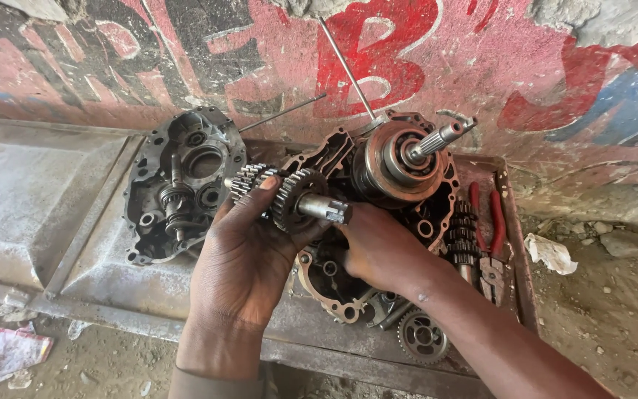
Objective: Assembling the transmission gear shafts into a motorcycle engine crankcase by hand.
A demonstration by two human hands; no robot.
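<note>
Gears sit on the gear shaft that my left hand grips tight above the open engine case. My right hand presses inside; its fingers are hidden. Case cover lies off, parts not back in.

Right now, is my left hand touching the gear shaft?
Touching. The head view shows the left hand wrapped around the gear shaft, thumb and fingers pressed on its gears.

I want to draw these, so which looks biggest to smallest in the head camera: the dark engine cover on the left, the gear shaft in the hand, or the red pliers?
1. Dark engine cover, clearly largest.
2. Gear shaft held in the left hand, and red-handled pliers: similar in length, and the shaft is nearer the camera, so unsure.
</note>
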